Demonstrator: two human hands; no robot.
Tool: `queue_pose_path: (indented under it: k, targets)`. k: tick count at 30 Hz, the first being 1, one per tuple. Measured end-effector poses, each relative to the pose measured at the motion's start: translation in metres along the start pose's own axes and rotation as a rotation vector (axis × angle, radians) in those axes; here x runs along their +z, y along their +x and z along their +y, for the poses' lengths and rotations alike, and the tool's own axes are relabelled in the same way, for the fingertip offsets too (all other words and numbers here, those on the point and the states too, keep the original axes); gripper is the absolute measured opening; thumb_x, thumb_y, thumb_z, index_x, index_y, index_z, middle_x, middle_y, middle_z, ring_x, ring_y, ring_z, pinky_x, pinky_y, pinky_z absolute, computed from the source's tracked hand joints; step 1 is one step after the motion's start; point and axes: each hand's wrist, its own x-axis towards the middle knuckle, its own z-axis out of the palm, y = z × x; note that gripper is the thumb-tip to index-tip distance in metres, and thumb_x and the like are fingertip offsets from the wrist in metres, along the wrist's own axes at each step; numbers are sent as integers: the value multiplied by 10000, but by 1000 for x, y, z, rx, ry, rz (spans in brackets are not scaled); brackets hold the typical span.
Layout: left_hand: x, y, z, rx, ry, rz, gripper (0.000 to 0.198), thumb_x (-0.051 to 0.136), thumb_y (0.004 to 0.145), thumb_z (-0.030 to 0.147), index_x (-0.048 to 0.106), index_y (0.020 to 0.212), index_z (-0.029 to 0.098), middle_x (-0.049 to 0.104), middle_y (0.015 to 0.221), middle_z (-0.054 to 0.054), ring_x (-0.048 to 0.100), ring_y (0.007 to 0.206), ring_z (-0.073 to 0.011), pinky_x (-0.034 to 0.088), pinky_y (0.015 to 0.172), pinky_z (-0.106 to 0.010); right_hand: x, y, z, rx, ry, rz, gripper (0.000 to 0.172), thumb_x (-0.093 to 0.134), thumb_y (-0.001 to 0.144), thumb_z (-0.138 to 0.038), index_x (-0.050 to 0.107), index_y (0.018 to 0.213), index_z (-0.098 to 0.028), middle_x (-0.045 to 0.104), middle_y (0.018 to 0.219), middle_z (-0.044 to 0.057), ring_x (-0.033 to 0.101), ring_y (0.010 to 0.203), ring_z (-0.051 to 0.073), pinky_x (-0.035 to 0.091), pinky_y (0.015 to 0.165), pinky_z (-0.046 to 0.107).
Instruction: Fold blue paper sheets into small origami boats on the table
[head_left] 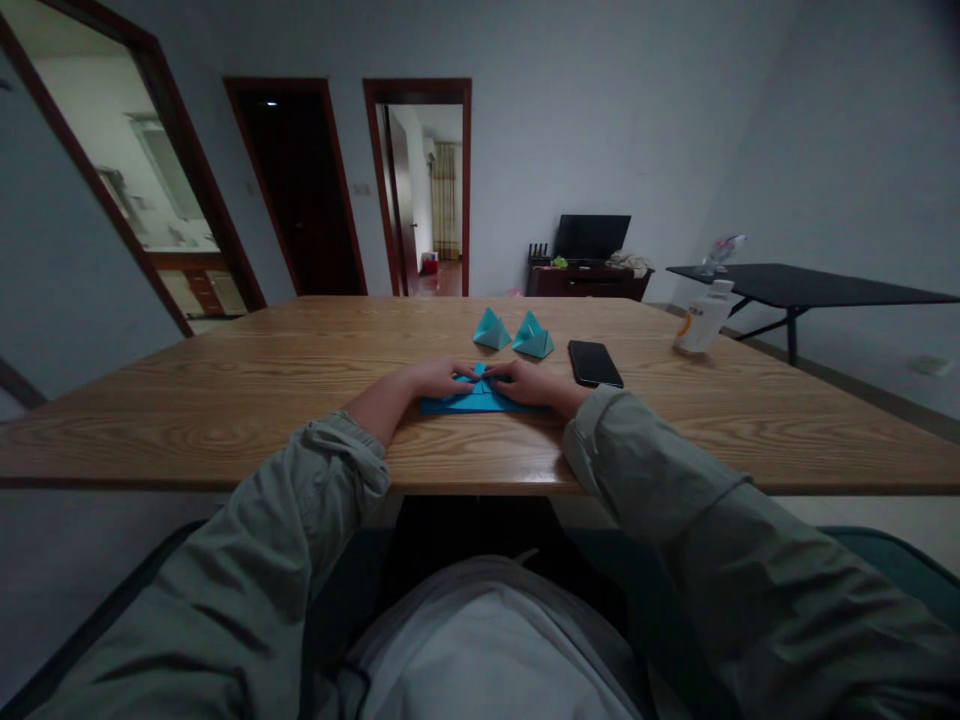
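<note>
**Both hands meet on the blue fold at the near side of the table**

Straight ahead is 12 o'clock from the seat, and the action is right there on the wooden surface (225, 430)! The left hand (439, 378) and the right hand (529, 385) lie palms down, side by side, with the fingers curled in and almost touching at the middle. Under them sits a sheet of blue folded paper (469, 400), flat on the wood, its point rising between the fingertips. Is either hand pinching it? From this angle, you cannot tell; both are on the paper, neither visibly lifting it.

Just beyond, at 12 o'clock, two blue paper pyramids (512, 333) stand side by side, well clear of the hands. Moving round to 1 o'clock, a black smartphone (595, 363) lies flat, near the right hand. Further out at 2 o'clock, a white plastic bottle (703, 318) lies on its side near the far corner. Past the edge at 2 o'clock sits a black table (810, 285), and behind the surface, near 1 o'clock, a dark monitor (591, 237) stands on a low wooden cabinet (589, 283). Grey-green sleeves (225, 560) are pushed up both forearms!
</note>
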Motion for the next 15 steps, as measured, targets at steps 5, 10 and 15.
queue_pose_path:
  k: [5, 10, 15]
  targets:
    - [-1, -2, 2, -10, 78, -35, 514, 683, 715, 429, 667, 1210, 290, 551, 1398, -42, 532, 1244, -269, 361, 1055, -328, 1, -1, -1, 74, -84, 24, 432, 556, 864, -320, 637, 1269, -195, 655, 1250, 96, 634, 1085, 271, 459, 964, 350]
    - [0, -2, 1, -25, 70, -43, 545, 685, 713, 460, 650, 1232, 297, 578, 1369, -34, 547, 1215, -269, 372, 1035, -332, -1, -3, -3, 57, -90, -10, 463, 540, 879, -373, 612, 1299, -192, 631, 1288, 103, 629, 1096, 273, 456, 961, 349]
    - [0, -2, 1, -15, 149, -69, 595, 624, 765, 513, 589, 1306, 269, 580, 1363, -54, 559, 1182, -261, 394, 1008, -325, 0, -2, -2, 49, -55, -3, 480, 570, 863, -394, 612, 1298, -197, 650, 1259, 96, 636, 1075, 271, 457, 953, 346]
